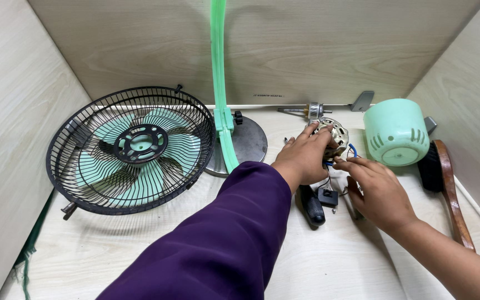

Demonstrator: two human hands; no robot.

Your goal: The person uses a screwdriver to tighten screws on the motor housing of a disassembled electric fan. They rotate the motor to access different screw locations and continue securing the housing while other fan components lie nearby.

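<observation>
We had the fan motor (333, 135) near the table's far edge: left hand (302, 157) gripping its top, right hand (378, 191) pinching its wires from the right side.

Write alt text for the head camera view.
Two bare hands, left hand and right hand, hold a small metal fan motor over a pale wooden table. A black wire fan guard with green blades lies left; a mint-green plastic motor cover sits right.

Pale matt wood-grain table (112, 250); glossy black wire fan guard (131, 149); smooth mint-green plastic motor cover (395, 132); polished brown wooden brush (451, 189); dull metal motor (333, 136).
</observation>
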